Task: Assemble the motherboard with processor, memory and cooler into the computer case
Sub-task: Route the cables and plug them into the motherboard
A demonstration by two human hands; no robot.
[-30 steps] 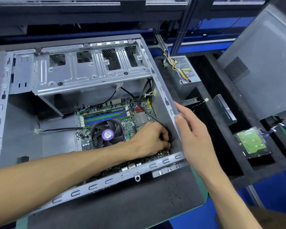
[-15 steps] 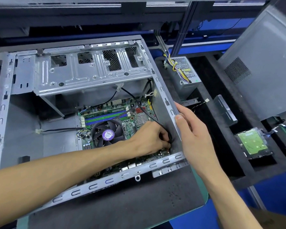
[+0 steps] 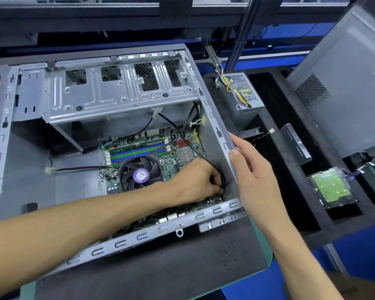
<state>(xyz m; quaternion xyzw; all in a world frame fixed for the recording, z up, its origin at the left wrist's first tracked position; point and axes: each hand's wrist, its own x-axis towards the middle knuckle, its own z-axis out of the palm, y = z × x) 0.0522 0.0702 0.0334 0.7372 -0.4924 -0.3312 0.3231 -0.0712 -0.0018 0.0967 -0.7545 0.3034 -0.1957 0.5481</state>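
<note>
The grey computer case (image 3: 28, 169) lies open on a dark mat. Inside it sits the green motherboard (image 3: 178, 156) with blue and green memory slots (image 3: 139, 151) and a black cooler fan (image 3: 141, 175) with a purple label. My left hand (image 3: 195, 182) reaches into the case's lower right corner and pinches a black cable (image 3: 195, 146) at the board's edge. My right hand (image 3: 253, 172) grips the case's right wall (image 3: 217, 131), thumb on the rim, fingers outside.
A power supply (image 3: 245, 100) with yellow and black wires stands right of the case. A metal bracket (image 3: 294, 144) and a hard drive (image 3: 331, 187) lie in a black foam tray. A grey side panel (image 3: 344, 87) leans at the far right.
Both hands stay where they were. The view has only shifted slightly.
</note>
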